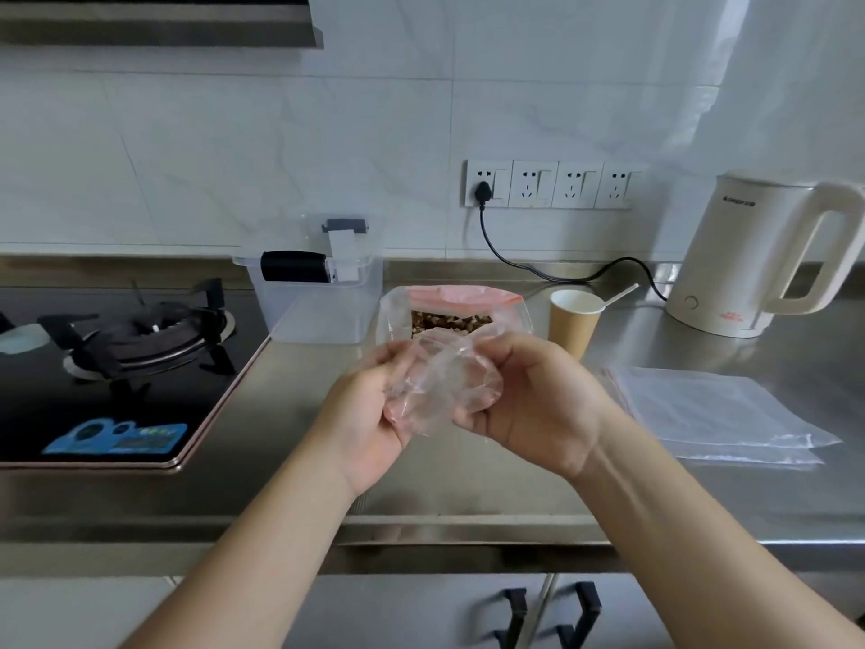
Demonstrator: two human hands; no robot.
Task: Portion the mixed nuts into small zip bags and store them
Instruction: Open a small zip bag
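Observation:
Above the steel counter [290, 442], my left hand [370, 414] and my right hand [529, 400] both grip one small clear zip bag [444, 386], crumpled between them. It looks empty. Just behind it stands a large clear bag of mixed nuts [451, 316], its pink-edged mouth open. A flat stack of empty small zip bags [711, 414] lies on the counter to the right of my right hand.
A clear plastic storage box [313, 292] with black-handled lid parts stands behind left. A gas hob [126, 348] fills the left. A brown paper cup [573, 320] with a stick and a cream kettle [758, 260] stand at right. Cabinet handles [552, 611] sit below the counter's front edge.

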